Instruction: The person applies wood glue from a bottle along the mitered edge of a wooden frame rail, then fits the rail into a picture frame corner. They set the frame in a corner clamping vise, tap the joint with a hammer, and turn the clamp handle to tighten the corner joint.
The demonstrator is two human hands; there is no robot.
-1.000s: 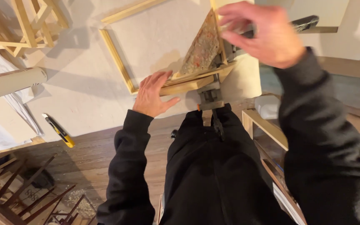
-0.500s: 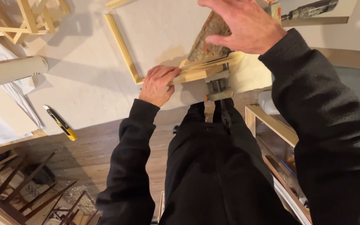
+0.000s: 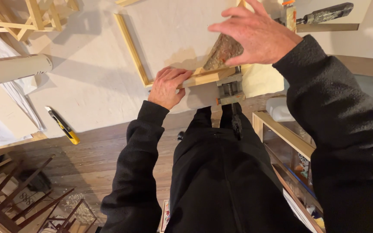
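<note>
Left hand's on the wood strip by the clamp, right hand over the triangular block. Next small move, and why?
Probably lower the right hand onto the triangular block: it hovers with fingers spread, while the left hand already presses the wooden strip beside the clamp.

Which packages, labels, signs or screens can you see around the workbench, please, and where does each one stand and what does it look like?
No screens or signs show.
Cardboard tube: far left on the bench, lying on its side, pale grey-beige cylinder with a faint printed band near its end.
Plastic container: right of the clamp, below the bench edge, translucent white, rounded; any label is too small to tell.
Paper sheets: left edge of the bench, flat, pale cream.
</note>
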